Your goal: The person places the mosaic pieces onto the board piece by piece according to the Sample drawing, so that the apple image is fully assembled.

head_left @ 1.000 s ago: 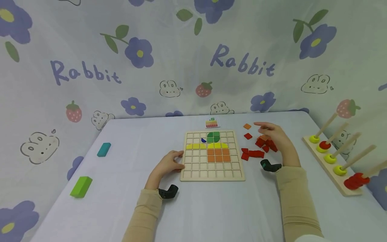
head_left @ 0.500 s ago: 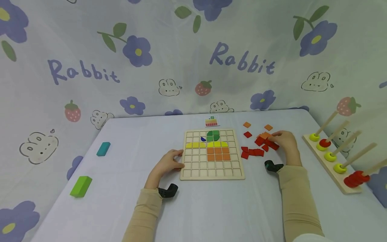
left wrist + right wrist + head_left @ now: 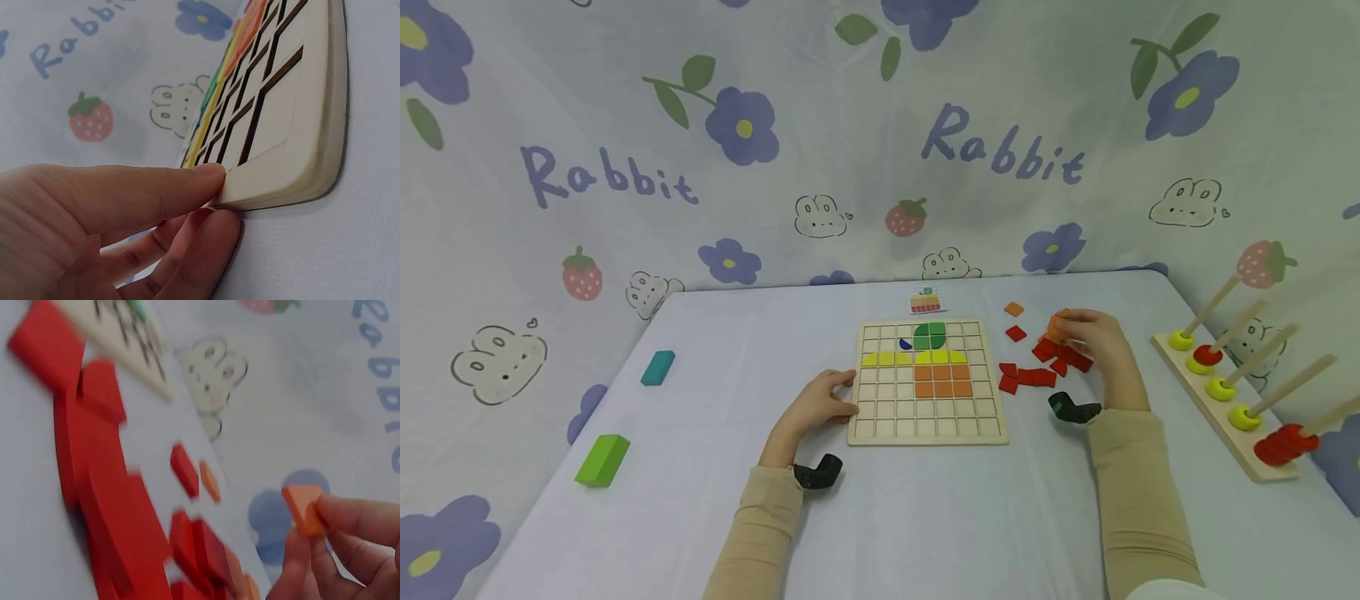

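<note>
A wooden grid board (image 3: 880, 417) lies flat, with green, blue, yellow and orange pieces set in its cells. My left hand (image 3: 816, 404) grips the board's left edge; in the left wrist view the thumb (image 3: 156, 190) presses the top rim and a finger lies against the side. Above the heap of loose red tiles (image 3: 1075, 358), my right hand (image 3: 1101, 342) pinches an orange square tile (image 3: 303, 506) between thumb and fingers. The right wrist view shows this tile raised off the table, with red and orange pieces below.
Behind the board lies a small pattern card (image 3: 927, 300). A red tile (image 3: 1016, 333) and an orange tile (image 3: 1014, 308) lie apart from the heap. A bead stacker (image 3: 1217, 408) stands far right. Left are a green block (image 3: 602, 460) and a teal block (image 3: 658, 367).
My right hand has come down to the heap, taken an orange tile and lifted it slightly. My left hand keeps its place on the board's edge.
</note>
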The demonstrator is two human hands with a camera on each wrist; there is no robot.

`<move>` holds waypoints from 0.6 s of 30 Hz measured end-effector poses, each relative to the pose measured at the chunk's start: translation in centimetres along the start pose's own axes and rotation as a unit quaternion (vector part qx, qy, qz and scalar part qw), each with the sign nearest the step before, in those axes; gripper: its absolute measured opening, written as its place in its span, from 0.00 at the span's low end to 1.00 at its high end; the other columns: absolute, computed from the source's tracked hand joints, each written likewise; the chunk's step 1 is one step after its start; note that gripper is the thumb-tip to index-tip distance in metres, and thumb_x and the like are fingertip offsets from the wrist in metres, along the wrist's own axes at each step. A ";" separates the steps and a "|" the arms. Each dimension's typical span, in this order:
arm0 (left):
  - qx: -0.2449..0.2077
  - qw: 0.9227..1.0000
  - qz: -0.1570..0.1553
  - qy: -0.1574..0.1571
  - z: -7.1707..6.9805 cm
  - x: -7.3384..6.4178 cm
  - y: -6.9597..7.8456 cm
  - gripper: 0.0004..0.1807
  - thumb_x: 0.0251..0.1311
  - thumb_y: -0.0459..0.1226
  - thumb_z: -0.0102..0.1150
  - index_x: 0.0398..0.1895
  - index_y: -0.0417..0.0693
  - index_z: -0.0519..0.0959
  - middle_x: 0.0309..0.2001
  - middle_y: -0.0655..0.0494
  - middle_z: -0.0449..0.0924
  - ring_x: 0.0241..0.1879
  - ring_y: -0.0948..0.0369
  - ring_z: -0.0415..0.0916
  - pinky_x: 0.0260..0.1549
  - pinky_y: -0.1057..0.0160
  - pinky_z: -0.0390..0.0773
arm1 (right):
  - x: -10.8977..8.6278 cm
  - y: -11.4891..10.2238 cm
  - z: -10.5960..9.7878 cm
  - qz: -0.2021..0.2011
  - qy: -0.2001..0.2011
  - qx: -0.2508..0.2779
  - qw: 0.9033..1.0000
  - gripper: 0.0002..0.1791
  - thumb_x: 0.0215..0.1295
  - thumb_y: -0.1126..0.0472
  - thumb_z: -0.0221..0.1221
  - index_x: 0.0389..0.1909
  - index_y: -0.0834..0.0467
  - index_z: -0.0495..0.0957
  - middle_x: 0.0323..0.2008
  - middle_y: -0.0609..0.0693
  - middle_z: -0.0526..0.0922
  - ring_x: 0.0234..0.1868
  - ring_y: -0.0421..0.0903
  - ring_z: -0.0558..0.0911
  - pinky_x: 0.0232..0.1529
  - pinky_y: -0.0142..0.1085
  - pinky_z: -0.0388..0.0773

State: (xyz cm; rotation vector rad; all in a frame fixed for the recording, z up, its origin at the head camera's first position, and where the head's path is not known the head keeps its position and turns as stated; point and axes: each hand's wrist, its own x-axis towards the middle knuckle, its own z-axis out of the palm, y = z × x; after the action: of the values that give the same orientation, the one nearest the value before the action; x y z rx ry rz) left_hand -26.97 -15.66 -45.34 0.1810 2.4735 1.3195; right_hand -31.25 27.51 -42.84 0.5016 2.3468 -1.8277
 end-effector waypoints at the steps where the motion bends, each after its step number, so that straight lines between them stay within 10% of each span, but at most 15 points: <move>1: -0.001 1.000 0.000 0.000 0.0 -0.1 0.0 0.37 0.47 0.27 0.65 0.64 0.35 0.64 0.52 0.44 0.68 0.26 0.62 0.73 0.29 0.66 0.80 | -0.1 -0.4 0.4 0.014 -0.016 0.042 0.999 0.24 0.61 0.53 0.60 0.56 0.57 0.71 0.39 0.43 0.77 0.39 0.39 0.76 0.43 0.27 0.75; 9: 0.003 1.000 0.000 0.003 -0.2 -0.3 -0.2 0.37 0.47 0.27 0.65 0.64 0.35 0.64 0.51 0.44 0.69 0.25 0.62 0.73 0.29 0.67 0.80 | -1.4 -2.4 5.4 -0.011 -0.158 0.176 0.971 0.07 0.62 0.68 0.57 0.34 0.53 0.79 0.31 0.42 0.81 0.30 0.37 0.81 0.37 0.27 0.79; 18: 0.011 1.000 0.003 0.003 -0.1 -0.1 -0.1 0.37 0.47 0.28 0.66 0.64 0.35 0.65 0.51 0.44 0.69 0.25 0.63 0.74 0.29 0.67 0.80 | -2.5 -3.2 14.6 -0.041 -0.221 -0.001 0.975 0.16 0.60 0.66 0.60 0.48 0.67 0.76 0.40 0.52 0.80 0.34 0.42 0.80 0.41 0.34 0.80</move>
State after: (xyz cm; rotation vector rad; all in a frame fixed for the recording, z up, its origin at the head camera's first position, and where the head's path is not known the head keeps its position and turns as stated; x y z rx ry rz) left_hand -26.96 -15.82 -45.31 0.1911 2.4954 1.2967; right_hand -31.47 12.39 -42.96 -0.0090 2.0888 -1.7466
